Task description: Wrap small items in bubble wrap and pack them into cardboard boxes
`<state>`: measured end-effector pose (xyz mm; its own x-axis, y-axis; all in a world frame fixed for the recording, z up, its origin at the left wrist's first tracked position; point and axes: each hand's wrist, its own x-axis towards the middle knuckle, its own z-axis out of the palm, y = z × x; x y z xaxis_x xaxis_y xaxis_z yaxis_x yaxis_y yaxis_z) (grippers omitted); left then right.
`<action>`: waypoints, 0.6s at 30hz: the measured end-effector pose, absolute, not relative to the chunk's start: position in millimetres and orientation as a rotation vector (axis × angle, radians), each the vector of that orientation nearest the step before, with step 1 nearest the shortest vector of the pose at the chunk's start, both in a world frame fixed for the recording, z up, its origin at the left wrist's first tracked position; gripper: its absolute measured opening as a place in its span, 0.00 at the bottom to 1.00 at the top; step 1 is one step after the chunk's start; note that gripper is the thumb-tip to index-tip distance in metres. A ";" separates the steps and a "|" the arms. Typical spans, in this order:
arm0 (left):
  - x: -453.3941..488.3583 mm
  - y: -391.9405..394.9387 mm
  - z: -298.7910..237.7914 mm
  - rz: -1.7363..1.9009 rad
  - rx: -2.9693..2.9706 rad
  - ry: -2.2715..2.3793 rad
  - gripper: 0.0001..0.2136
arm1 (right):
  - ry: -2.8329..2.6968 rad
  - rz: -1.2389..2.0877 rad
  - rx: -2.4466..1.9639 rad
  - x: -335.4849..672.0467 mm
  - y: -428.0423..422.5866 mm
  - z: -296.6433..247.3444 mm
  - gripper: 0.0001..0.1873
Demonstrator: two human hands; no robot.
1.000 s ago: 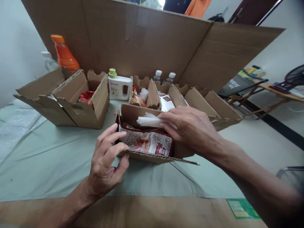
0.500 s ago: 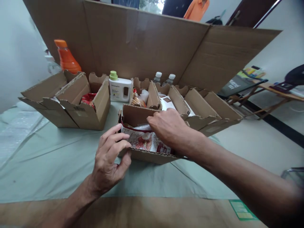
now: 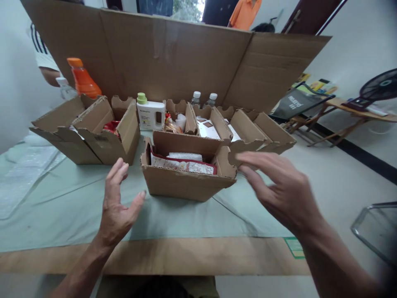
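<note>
A small cardboard box (image 3: 189, 186) stands upright at the middle of the cloth-covered table. Inside it are a printed packet (image 3: 182, 164) with a dark red edge and a whitish, plastic-looking item (image 3: 185, 156) behind that. To the left of the box, my left hand (image 3: 119, 203) is open, thumb and fingers apart, touching nothing. My right hand (image 3: 279, 188), slightly blurred, hovers by the box's right end with fingers stretched out and thumb apart. It holds nothing; whether a fingertip brushes the box corner I cannot tell.
Open cardboard boxes (image 3: 108, 145) stand at left, others (image 3: 245, 124) at right. Between them is a white jug (image 3: 151, 116) with a green cap. An orange bottle (image 3: 83, 80) and clear bottles (image 3: 211, 100) stand behind, before a tall cardboard panel (image 3: 186, 54). A person's arm (image 3: 49, 76) shows far left.
My right hand has come out of the box and moved right, opening. My left hand has drawn away leftward from the rim. The packet now sits lower inside.
</note>
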<state>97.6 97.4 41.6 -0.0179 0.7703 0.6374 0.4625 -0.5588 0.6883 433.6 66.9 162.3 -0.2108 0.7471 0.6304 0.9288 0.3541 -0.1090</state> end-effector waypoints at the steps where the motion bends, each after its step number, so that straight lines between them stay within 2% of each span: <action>1: 91.4 93.8 31.9 1.529 1.878 1.335 0.35 | -1.865 -0.359 -1.490 443.4 48.1 147.8 0.10; 3: 83.8 88.9 15.5 1.380 1.669 1.394 0.35 | -1.652 -0.176 -1.617 454.6 22.2 112.2 0.10; 7: 96.3 97.8 7.8 1.209 1.491 1.354 0.39 | -1.599 0.348 -1.667 434.6 29.1 49.1 0.29; 9: 114.1 110.8 14.7 1.177 1.465 1.276 0.40 | -1.542 0.499 -1.606 414.3 50.5 35.5 0.33; 13: 142.1 114.2 24.0 1.170 1.384 1.139 0.38 | -1.389 0.531 -1.550 387.6 62.5 30.6 0.33; 18: 110.7 18.4 -7.3 1.180 1.355 1.338 0.27 | -1.365 0.393 -1.517 365.4 -13.8 17.4 0.30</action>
<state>110.7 18.4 -7.3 -0.0280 0.9985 0.0478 0.1724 -0.0423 0.9841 365.4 -13.8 17.4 0.3055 0.8778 0.3689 0.5471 0.1552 -0.8225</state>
